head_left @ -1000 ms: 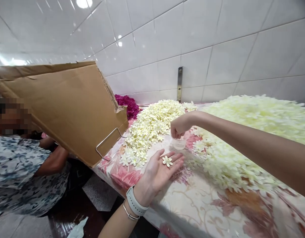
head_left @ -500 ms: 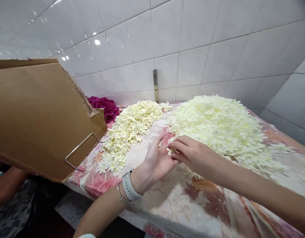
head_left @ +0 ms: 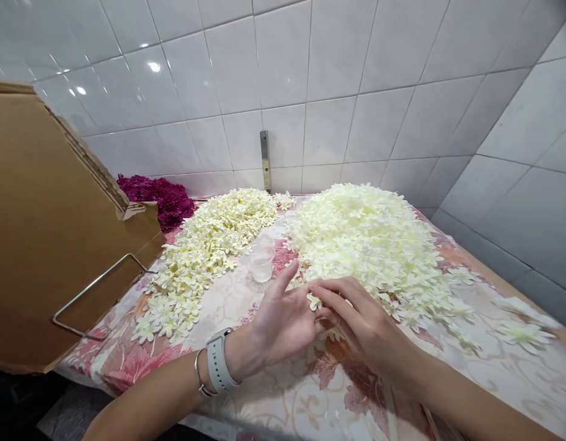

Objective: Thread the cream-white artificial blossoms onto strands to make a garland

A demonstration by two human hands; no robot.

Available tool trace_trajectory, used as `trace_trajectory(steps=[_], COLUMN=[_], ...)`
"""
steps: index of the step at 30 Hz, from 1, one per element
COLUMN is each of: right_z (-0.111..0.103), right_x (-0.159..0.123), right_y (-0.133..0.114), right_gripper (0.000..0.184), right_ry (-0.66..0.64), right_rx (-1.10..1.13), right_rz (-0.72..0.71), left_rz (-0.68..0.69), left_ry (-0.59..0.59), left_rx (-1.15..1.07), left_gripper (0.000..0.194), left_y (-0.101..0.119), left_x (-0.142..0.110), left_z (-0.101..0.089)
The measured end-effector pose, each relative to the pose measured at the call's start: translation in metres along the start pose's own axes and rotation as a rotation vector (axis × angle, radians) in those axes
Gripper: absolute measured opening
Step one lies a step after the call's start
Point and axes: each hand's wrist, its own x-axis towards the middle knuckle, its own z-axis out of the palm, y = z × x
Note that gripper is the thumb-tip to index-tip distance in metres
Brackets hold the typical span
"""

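My left hand (head_left: 285, 321) is palm up with the thumb stretched out and the palm bare; its fingertips are partly hidden behind the other hand. My right hand (head_left: 356, 318) reaches in from the right and pinches a small white flower (head_left: 314, 301) over the left fingers. Just beyond the hands spreads a large pile of pale white flowers (head_left: 361, 233). To the left lies a second pile of smaller cream flowers (head_left: 218, 233). A clear plastic cup (head_left: 261, 267) stands between the two piles.
An upright cardboard box (head_left: 57, 233) with a bent metal wire handle (head_left: 92, 288) blocks the left side. Dark magenta flowers (head_left: 161, 199) are heaped behind it. A floral cloth (head_left: 310, 392) covers the table, and a tiled wall (head_left: 283, 67) with a metal bracket (head_left: 265, 160) closes off the back.
The view has swung right, so the box and piles sit further left. The plastic cup has come out from behind my hands. My right hand still pinches a flower over the left.
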Motion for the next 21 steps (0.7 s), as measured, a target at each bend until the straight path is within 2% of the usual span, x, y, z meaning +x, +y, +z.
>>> trace_trajectory(steps=[5, 10, 14, 18, 21], right_z=[0.0006, 0.0053, 0.0025, -0.0002, 0.0009], right_x=[-0.0007, -0.0047, -0.0024, 0.0012, 0.0018], right_y=[0.0001, -0.0010, -0.0027, -0.0018, -0.0010], right_gripper=[0.036, 0.031, 0.029, 0.026, 0.022], right_ry=[0.014, -0.047, -0.030, 0.034, 0.021], right_rx=[0.009, -0.146, -0.295, -0.300, -0.295], right_rz=[0.008, -0.085, -0.184, -0.190, -0.200], left_rz=[0.027, 0.043, 0.007, 0.021, 0.053], left_ry=[0.037, 0.106, 0.032, 0.001, -0.012], left_rx=[-0.007, -0.039, 0.026, 0.128, 0.257], left_gripper=[0.041, 0.037, 0.039, 0.033, 0.031], left_y=[-0.0022, -0.0054, -0.0028, -0.0022, -0.0043], left_x=[0.0026, 0.0020, -0.0004, 0.0011, 0.0030], left_z=[-0.0020, -0.0027, -0.0010, 0.0021, 0.0032])
